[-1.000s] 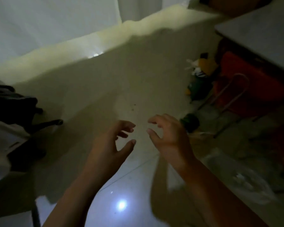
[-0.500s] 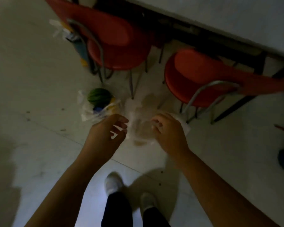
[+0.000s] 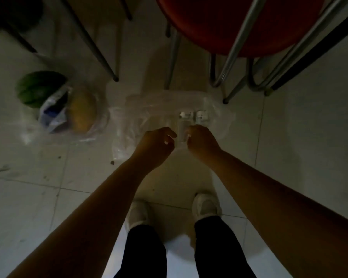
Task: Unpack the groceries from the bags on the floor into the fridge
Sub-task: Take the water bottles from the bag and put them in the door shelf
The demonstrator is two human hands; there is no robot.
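Note:
A clear plastic bag [image 3: 149, 109] lies flat on the tiled floor in front of my feet. Inside it are two clear bottles with white caps [image 3: 192, 115]. My left hand [image 3: 155, 145] hovers over the bag's near side, fingers loosely curled with nothing visible in them. My right hand [image 3: 202, 141] is curled over the near end of the bottles; its fingertips are hidden, so any grip is unclear. To the left, a second clear bag holds a green watermelon [image 3: 36, 87], a yellow melon [image 3: 81, 111] and a blue-and-white packet [image 3: 52, 111].
A red chair [image 3: 219, 23] stands just beyond the bag, its metal legs [image 3: 239, 47] coming down at the bag's far right corner. Another chair's thin legs [image 3: 100, 49] stand to the left. My white shoes [image 3: 205, 205] are below. The light is dim.
My view has tilted further down and closer to the floor. Both hands have dropped lower onto the clear bag, and the bottles' caps have come into sight.

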